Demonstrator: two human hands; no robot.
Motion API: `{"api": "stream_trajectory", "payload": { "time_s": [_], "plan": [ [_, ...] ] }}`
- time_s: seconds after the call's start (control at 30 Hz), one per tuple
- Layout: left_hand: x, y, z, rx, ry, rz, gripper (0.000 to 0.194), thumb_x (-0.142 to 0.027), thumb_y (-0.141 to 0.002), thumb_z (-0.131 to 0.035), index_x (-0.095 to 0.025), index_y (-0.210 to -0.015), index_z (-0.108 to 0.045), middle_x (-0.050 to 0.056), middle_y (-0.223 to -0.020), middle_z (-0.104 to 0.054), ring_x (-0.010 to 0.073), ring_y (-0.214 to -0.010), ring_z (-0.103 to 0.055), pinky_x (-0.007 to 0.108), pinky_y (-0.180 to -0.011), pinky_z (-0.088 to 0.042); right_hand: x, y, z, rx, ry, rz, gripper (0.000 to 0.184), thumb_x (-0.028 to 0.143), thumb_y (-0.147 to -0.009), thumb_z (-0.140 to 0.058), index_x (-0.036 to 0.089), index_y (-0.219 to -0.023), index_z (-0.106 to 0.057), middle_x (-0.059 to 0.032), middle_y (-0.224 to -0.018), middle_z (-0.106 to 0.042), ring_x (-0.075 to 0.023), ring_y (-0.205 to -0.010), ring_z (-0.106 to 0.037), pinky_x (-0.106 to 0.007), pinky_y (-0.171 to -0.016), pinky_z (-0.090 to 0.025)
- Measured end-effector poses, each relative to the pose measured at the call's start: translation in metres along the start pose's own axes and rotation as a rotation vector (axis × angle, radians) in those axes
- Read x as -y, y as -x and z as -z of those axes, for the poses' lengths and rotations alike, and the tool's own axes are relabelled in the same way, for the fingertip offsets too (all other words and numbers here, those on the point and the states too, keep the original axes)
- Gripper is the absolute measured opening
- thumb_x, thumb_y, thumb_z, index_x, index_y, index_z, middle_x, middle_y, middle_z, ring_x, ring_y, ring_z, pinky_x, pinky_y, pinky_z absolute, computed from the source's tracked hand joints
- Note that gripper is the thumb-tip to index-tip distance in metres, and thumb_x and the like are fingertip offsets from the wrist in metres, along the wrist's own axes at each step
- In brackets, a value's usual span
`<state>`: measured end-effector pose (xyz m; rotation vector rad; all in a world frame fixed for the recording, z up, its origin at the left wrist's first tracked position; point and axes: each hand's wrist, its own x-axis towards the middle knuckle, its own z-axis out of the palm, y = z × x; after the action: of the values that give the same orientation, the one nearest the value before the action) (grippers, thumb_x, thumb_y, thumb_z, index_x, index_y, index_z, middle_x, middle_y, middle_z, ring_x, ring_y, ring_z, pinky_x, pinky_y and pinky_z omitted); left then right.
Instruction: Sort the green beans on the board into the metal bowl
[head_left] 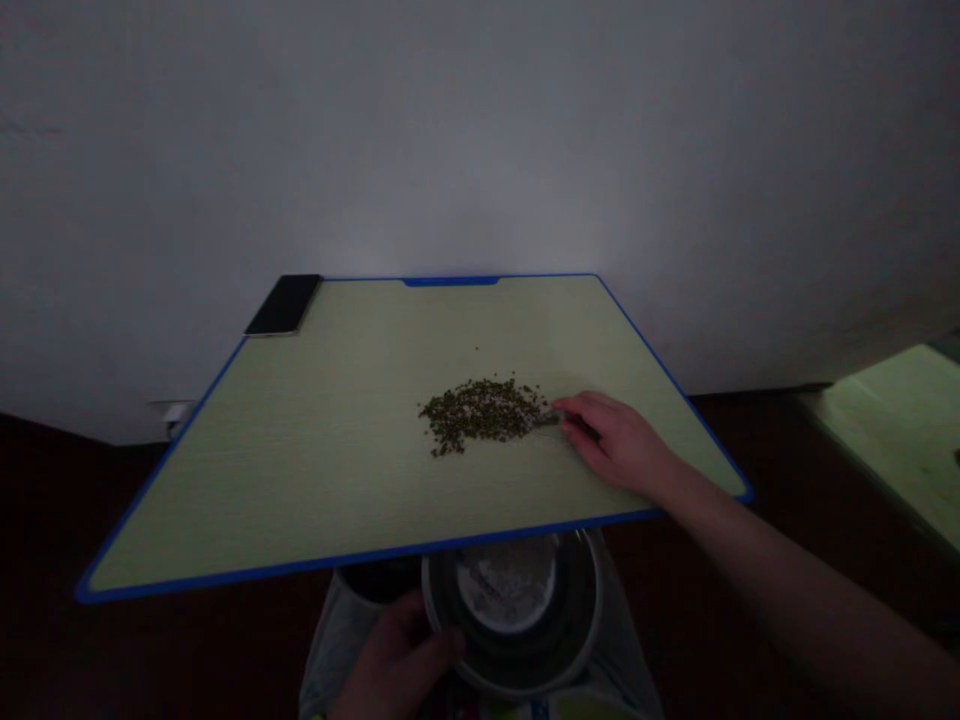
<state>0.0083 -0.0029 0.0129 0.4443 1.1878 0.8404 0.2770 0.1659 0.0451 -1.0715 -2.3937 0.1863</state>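
A loose heap of small dark green-brown grains [487, 410], like dried beans or peppercorns, is spread over the middle of a pale tabletop [300, 450] with a blue edge. At the heap's right end is my right hand [607, 440], its thumb and fingers drawn together at the outermost grains. What lies between its fingertips is too small and dim to make out. Below the table's front edge, my left hand [409, 655] grips the left rim of a round metal bowl [517, 660], thumb on the near side. The table edge hides the bowl's far part.
A dark phone [285, 304] lies at the table's far left corner. Behind the table stands a plain wall [480, 140], with a socket and plug [176, 415] low on the left. A second dark container [379, 580] sits left of the bowl, partly under the table.
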Motion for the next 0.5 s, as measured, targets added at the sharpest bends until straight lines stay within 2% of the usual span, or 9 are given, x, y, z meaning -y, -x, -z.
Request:
{"api": "stream_trajectory", "payload": {
  "time_s": [0.23, 0.4, 0.5],
  "plan": [
    [0.000, -0.001, 0.004, 0.019, -0.039, -0.033, 0.031, -0.035, -0.058, -0.082, -0.019, -0.084, -0.078, 0.007, -0.083, -0.081, 0.0268, -0.079, -0.074, 0.039, -0.084, -0.056, 0.005, -0.004, 0.001, 0.050, -0.025, -0.012, 0.025, 0.017, -0.092, -0.050, 0.014, -0.115, -0.060, -0.0107, -0.096, -0.069, -0.0210, -0.089, -0.066, -0.035, -0.077, -0.054],
    [-0.004, 0.000, 0.006, 0.021, -0.159, -0.030, 0.028, -0.036, -0.060, -0.079, -0.020, -0.083, -0.079, 0.006, -0.087, -0.081, 0.0263, -0.084, -0.073, 0.036, -0.087, -0.054, 0.013, 0.000, 0.002, 0.084, -0.053, -0.014, 0.026, 0.019, -0.094, -0.049, 0.014, -0.117, -0.060, -0.0105, -0.096, -0.069, -0.0201, -0.087, -0.065, -0.035, -0.076, -0.053],
    [-0.005, 0.001, 0.006, 0.027, -0.116, -0.022, 0.029, -0.037, -0.060, -0.080, -0.020, -0.083, -0.078, 0.006, -0.085, -0.081, 0.0271, -0.083, -0.073, 0.037, -0.087, -0.054, 0.017, 0.003, 0.003, 0.068, -0.055, -0.055, 0.026, 0.019, -0.094, -0.048, 0.016, -0.116, -0.060, -0.0099, -0.096, -0.070, -0.0202, -0.087, -0.066, -0.035, -0.076, -0.053]
  ]
}}
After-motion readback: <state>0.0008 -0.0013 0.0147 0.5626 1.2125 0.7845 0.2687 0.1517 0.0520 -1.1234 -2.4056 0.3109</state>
